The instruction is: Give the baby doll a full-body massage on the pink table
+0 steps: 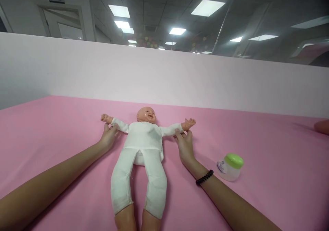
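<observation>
A baby doll (146, 135) with a white cloth body lies on its back, arms stretched out to both sides and legs toward me. My left hand (109, 137) is closed around the doll's arm on the left, close to its wrist; some of my fingertips are hidden behind the sleeve. On the other side, my right hand (184, 144) pinches the doll's other arm near the wrist, thumb and fingers at the cuff. A clear jar (229, 171) with a green lid stands to the right of my right forearm, which wears a black coiled band.
A pink padded surface (77, 135) lies under the doll, and a low white wall (164, 75) runs behind it. Glass rises above the wall, with ceiling lights showing. Part of a skin-toned object (321, 126) shows at the right edge; I cannot tell what it is.
</observation>
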Demonstrator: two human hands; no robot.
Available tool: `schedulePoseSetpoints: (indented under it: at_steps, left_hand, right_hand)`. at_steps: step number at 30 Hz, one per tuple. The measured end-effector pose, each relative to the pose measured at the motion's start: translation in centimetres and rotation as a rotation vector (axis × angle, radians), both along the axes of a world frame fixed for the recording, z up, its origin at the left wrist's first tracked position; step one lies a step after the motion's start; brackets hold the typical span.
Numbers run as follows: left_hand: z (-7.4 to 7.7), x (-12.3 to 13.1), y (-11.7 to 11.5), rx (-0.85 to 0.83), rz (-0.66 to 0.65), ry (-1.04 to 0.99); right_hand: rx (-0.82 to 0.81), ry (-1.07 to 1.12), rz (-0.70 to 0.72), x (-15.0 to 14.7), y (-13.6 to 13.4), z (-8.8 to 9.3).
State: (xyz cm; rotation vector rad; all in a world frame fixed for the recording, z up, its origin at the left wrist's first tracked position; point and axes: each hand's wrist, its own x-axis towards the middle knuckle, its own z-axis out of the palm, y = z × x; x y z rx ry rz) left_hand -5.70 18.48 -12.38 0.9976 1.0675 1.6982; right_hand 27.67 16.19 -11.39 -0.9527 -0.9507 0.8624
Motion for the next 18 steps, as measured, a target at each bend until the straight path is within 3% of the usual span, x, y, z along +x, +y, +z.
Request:
schedulePoseSetpoints:
  at_steps: [2, 5, 8, 11, 15, 18]
  left_hand:
    - [0.6, 1.2, -1.3, 0.142, -0.071, 0.217]
    - [0.8, 2.2, -2.5, 0.329, -0.299, 0.613]
    - [0.5, 2.3, -2.6, 0.347, -0.334, 0.667]
    - [0.4, 2.1, -2.0, 0.242, -0.21, 0.444]
    - [0.5, 0.9, -0.4, -0.023, 0.006, -0.029]
    - [0.3, -0.2, 0.5, -0.075, 0.015, -0.18]
  right_hand:
    - [0.184, -0.248, 0.093, -0.5, -0.7, 0.3]
    - [0.422, -0.709, 0.332, -0.9, -1.4, 0.3]
    - [0.46, -0.854, 0.371, -1.1, -1.6, 0.2]
    - [0.34, -0.566, 0.235, -0.9, -1.0, 0.2]
    - [0.012, -0.018, 0.009, 0.2, 0.7, -0.1]
    - [-0.214, 0.18, -0.06, 1.2, 1.5, -0.6]
